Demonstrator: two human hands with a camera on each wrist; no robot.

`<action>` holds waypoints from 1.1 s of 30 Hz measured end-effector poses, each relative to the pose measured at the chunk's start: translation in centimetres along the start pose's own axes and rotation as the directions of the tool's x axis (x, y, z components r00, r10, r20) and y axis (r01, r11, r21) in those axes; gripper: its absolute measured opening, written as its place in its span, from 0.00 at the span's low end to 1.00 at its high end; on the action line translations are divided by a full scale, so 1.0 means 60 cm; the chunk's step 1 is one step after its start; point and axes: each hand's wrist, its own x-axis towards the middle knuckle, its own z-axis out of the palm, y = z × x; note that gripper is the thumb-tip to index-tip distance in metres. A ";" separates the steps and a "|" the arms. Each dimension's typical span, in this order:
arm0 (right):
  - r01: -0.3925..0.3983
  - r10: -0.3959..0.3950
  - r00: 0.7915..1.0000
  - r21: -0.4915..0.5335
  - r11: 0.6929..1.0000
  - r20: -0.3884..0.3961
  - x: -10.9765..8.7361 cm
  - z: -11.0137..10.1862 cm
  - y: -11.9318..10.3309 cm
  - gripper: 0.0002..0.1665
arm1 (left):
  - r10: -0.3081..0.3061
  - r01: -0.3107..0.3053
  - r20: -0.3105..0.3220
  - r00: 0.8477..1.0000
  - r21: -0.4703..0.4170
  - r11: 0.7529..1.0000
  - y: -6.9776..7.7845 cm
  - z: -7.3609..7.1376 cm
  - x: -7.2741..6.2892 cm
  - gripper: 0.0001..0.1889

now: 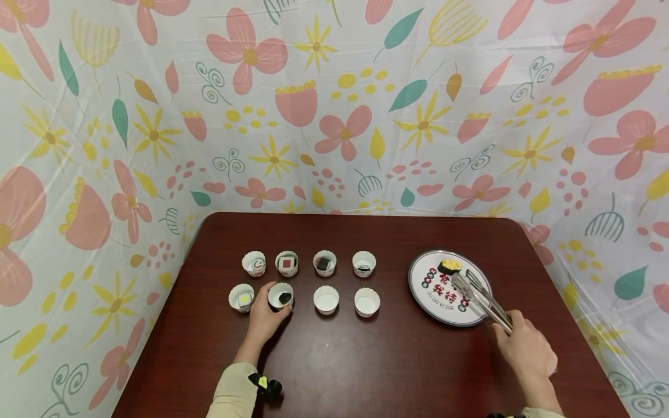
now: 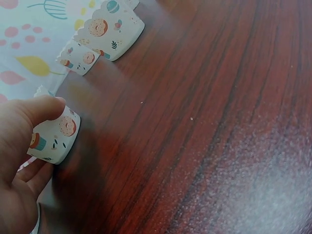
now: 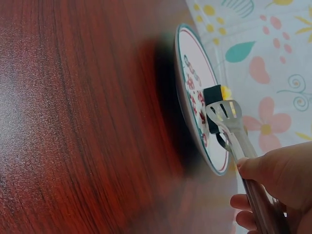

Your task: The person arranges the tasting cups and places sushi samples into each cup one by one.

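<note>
My left hand (image 1: 265, 316) grips a small white scalloped paper cup (image 1: 275, 288) between thumb and fingers. A dark piece (image 1: 284, 298) lies inside that cup. In the left wrist view the cup's printed wall (image 2: 58, 139) stands on the table under my thumb. On the right, my right hand (image 1: 528, 346) holds metal tongs (image 1: 488, 305), their slotted heads over a round plate (image 1: 425, 299) with red lettering. A yellow-topped sushi piece (image 1: 449, 266) with a dark wrap sits near the plate's far rim. The tongs' heads overlap it in the right wrist view; contact I cannot tell.
More paper cups stand in two rows, one with a yellow-and-white piece (image 1: 244, 299) just left of my left hand. Two front-row cups, one (image 1: 326, 307) beside the other (image 1: 367, 309), show bare insides. A flowered cloth (image 1: 334, 87) hangs behind the brown table (image 1: 334, 360).
</note>
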 end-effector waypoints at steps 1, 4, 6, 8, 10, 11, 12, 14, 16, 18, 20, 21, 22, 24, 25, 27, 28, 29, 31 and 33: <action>-0.002 0.002 1.000 -0.003 1.000 0.000 -0.001 -0.001 0.000 0.22 | 0.001 -0.001 0.000 1.000 0.001 1.000 -0.001 0.000 0.000 0.39; -0.001 0.001 1.000 -0.004 1.000 -0.013 -0.003 -0.005 -0.001 0.22 | 0.004 -0.004 0.011 1.000 0.000 1.000 -0.001 0.000 -0.002 0.42; 0.003 -0.003 1.000 0.004 1.000 -0.026 -0.005 -0.008 -0.001 0.22 | 0.003 -0.003 0.021 1.000 -0.006 1.000 0.000 -0.001 -0.003 0.44; 0.003 -0.003 1.000 0.011 1.000 -0.030 -0.006 -0.012 -0.002 0.22 | 0.006 -0.006 0.034 0.999 -0.007 1.000 0.001 -0.002 -0.004 0.46; -0.006 0.006 1.000 0.012 1.000 -0.019 -0.007 -0.016 -0.002 0.22 | 0.017 -0.017 0.046 0.999 -0.006 1.000 0.003 -0.004 -0.005 0.48; -0.012 0.012 1.000 0.012 1.000 -0.012 -0.008 -0.018 -0.002 0.22 | 0.018 -0.017 0.052 0.998 -0.007 1.000 0.004 -0.006 -0.006 0.48; -0.016 0.016 1.000 0.008 1.000 -0.004 -0.008 -0.019 -0.002 0.22 | 0.021 -0.021 0.057 0.998 -0.006 1.000 0.006 -0.007 -0.006 0.49; -0.028 0.028 0.999 -0.002 1.000 0.014 -0.009 -0.023 -0.002 0.23 | 0.031 -0.030 0.068 0.997 -0.009 0.999 0.010 -0.011 -0.007 0.50; -0.042 0.042 0.999 -0.008 0.999 0.025 -0.010 -0.028 -0.003 0.23 | 0.046 -0.045 0.076 0.996 -0.009 0.999 0.015 -0.016 -0.007 0.50; -0.053 0.053 0.998 -0.015 0.999 0.033 -0.011 -0.032 -0.005 0.23 | 0.063 -0.063 0.083 0.995 0.002 0.998 0.022 -0.020 -0.006 0.50; -0.061 0.062 0.998 -0.013 0.998 0.032 -0.012 -0.036 -0.007 0.24 | 0.089 -0.091 0.087 0.992 0.013 0.996 0.029 -0.024 -0.005 0.51; -0.064 0.064 0.997 -0.012 0.998 0.030 -0.013 -0.038 -0.008 0.24 | 0.105 -0.107 0.086 0.991 0.021 0.994 0.034 -0.026 -0.004 0.51; -0.060 0.060 0.998 -0.010 0.998 0.023 -0.013 -0.040 -0.009 0.24 | 0.124 -0.128 0.086 0.988 0.032 0.991 0.038 -0.028 -0.004 0.51; -0.041 0.041 0.999 -0.003 0.999 -0.001 -0.014 -0.042 -0.009 0.23 | 0.158 -0.162 0.085 0.984 0.042 0.986 0.049 -0.030 -0.002 0.51; -0.031 0.031 0.999 0.002 1.000 -0.014 -0.015 -0.042 -0.010 0.23 | 0.174 -0.177 0.082 0.981 0.037 0.983 0.054 -0.031 -0.002 0.51; -0.010 0.010 0.999 0.008 1.000 -0.040 -0.016 -0.043 -0.011 0.23 | 0.207 -0.209 0.080 0.975 0.025 0.978 0.066 -0.032 0.000 0.52; -0.001 0.002 0.999 0.010 1.000 -0.050 -0.016 -0.043 -0.010 0.23 | 0.214 -0.216 0.083 0.973 0.016 0.976 0.072 -0.032 0.000 0.53; 0.002 -0.001 0.998 0.012 1.000 -0.055 -0.016 -0.043 -0.010 0.23 | 0.219 -0.220 0.085 0.972 0.004 0.975 0.077 -0.032 0.001 0.54; 0.009 -0.008 0.998 0.016 1.000 -0.069 -0.016 -0.043 -0.011 0.23 | 0.236 -0.235 0.092 0.968 -0.019 0.972 0.087 -0.030 0.002 0.55; 0.010 -0.009 0.997 0.019 1.000 -0.073 -0.016 -0.043 -0.011 0.23 | 0.251 -0.249 0.099 0.963 -0.034 0.968 0.096 -0.027 0.002 0.55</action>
